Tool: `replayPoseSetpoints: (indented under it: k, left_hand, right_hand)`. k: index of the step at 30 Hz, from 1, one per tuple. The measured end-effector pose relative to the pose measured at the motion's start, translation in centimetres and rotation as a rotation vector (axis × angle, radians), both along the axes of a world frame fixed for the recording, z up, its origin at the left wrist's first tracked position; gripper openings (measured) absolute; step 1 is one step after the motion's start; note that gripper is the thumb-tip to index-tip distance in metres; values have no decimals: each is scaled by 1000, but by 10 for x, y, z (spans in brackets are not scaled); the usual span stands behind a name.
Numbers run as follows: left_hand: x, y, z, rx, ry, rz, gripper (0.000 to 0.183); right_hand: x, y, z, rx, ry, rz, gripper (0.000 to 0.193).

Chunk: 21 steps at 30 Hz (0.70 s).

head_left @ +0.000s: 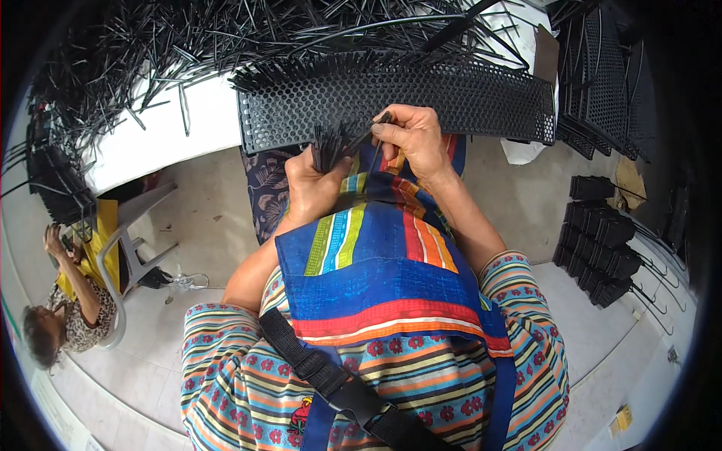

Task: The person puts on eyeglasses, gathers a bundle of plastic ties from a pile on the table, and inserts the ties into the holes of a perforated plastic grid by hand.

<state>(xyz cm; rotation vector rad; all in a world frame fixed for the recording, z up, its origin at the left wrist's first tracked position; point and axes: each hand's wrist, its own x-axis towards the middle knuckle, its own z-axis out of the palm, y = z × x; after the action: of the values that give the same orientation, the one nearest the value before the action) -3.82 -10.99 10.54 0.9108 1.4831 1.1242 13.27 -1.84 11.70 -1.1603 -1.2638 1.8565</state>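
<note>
My left hand [310, 180] is closed round an upright bundle of thin black strips [328, 150], whose ends fan out above the fingers. Just to its right, my right hand [414, 140] pinches a few black strips [382, 120] between thumb and fingers, and their lower ends slant down toward the bundle. Both hands are over my lap, in front of a long black perforated panel [421, 94]. Along the far left part of that panel stands a dense row of black strips [301, 71].
A large heap of loose black strips [173, 49] covers the white table [165, 143]. More perforated panels [602, 75] stand at the far right. Stacked black blocks with hooked wires [598, 248] lie on the right floor. At left, another person [79, 301] sits beside a white plastic chair [124, 259].
</note>
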Motion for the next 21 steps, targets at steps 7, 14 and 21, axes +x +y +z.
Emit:
replayPoseSetpoints:
  k: [7, 14, 21]
  left_hand:
    - [-3, 18, 18, -292, -448, -107, 17]
    - [7, 7, -4, -104, -208, -90, 10]
    - [0, 20, 12, -243, -366, -148, 13]
  right_hand:
    - [-4, 6, 6, 48, -88, 6, 15]
    - [0, 4, -2, 92, -103, 41, 15]
    - [0, -7, -6, 35, -3, -99, 8]
